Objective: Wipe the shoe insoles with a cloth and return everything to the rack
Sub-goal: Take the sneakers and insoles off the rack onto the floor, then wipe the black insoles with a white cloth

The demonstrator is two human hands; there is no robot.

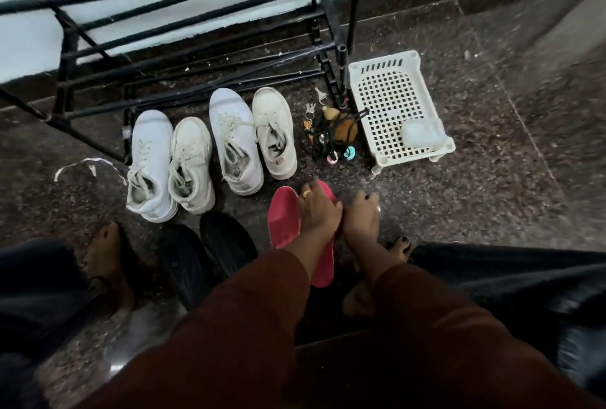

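Red insoles (284, 218) lie side by side on the dark stone floor just ahead of the bare feet. Left hand (319, 210) presses flat on one, fingers spread, gripping nothing; right hand (360, 216) rests just beside it, its grasp unclear. No cloth shows. Best to pin the heel and wipe toward the toe. Beyond stand four white sneakers (236, 142), then the black rack (196, 57).

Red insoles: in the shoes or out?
Out. Both red insoles lie on the floor under the left hand, apart from the white sneakers.
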